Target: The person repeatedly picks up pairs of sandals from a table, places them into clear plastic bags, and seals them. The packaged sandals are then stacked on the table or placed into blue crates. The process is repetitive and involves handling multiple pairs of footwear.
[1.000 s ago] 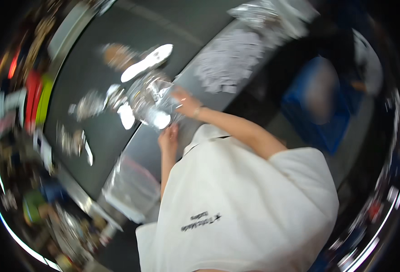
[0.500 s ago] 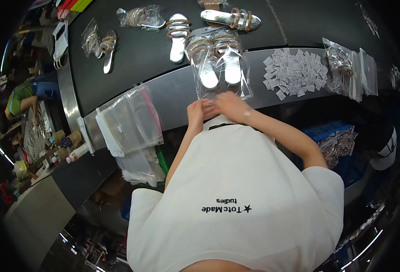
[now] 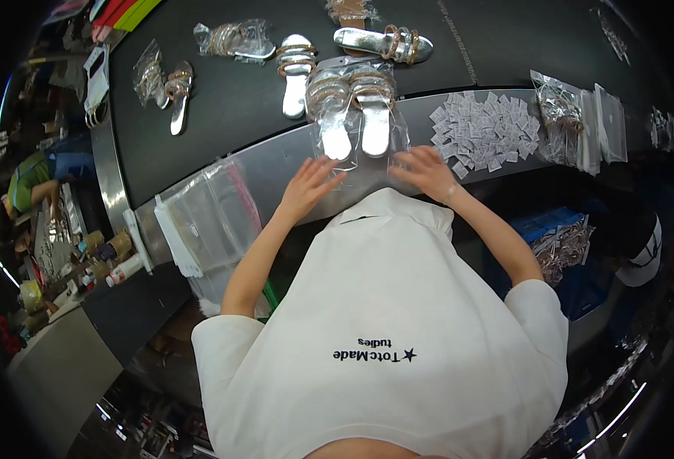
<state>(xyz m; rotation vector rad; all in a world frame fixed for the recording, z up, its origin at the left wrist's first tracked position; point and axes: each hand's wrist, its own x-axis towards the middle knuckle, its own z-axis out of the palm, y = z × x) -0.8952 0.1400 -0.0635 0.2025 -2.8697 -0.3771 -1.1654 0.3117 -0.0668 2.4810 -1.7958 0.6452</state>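
Note:
A pair of silver sandals (image 3: pixel 336 138) with sparkling straps lies side by side inside a clear plastic bag (image 3: pixel 398 130), at the table's near edge. My left hand (image 3: pixel 308 188) is by the bag's lower left corner, fingers spread and slightly bent. By the lower right corner is my right hand (image 3: pixel 426 173), its fingers stretched toward the bag and a little smeared by motion. Nothing shows held in either palm. Whether the fingertips touch the plastic I cannot tell.
Small white packets (image 3: pixel 483 130) lie heaped at the right, beside bagged goods (image 3: pixel 562 122). Flat clear bags (image 3: pixel 211 210) hang over the edge at the left. Loose sandals (image 3: pixel 297 76) lie farther back. A blue crate (image 3: pixel 545 223) stands low at the right. A co-worker (image 3: pixel 35 180) is far left.
My hands were together below the sandals' bag and have moved apart, left hand leftward and right hand rightward. My fingers have opened out.

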